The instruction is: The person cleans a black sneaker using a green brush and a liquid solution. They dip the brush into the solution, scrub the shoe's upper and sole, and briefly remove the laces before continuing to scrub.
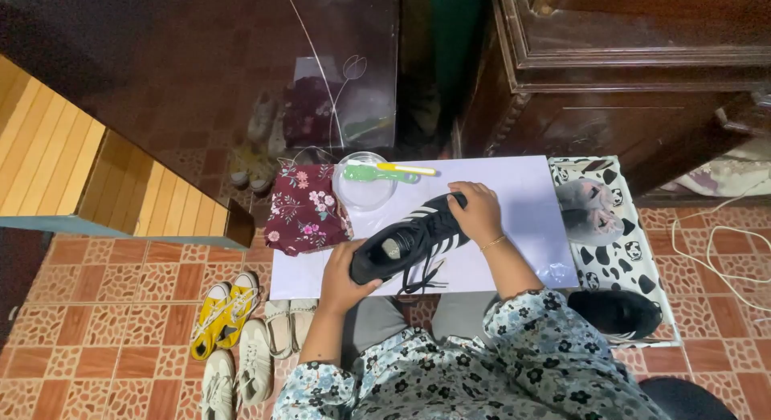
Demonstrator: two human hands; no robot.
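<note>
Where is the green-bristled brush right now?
In the head view, the green brush with a yellow handle lies across the rim of the clear round bowl, at the white board's far edge, just right of the floral maroon cloth.

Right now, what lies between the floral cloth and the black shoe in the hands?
In the head view, a clear bowl with a green brush across it lies between the floral cloth and the black shoe.

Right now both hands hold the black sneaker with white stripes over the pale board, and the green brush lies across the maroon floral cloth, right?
Not quite. In the head view the green brush lies across the clear round bowl, not the maroon floral cloth. Left hand and right hand do hold the black sneaker with white stripes over the pale board.
</note>
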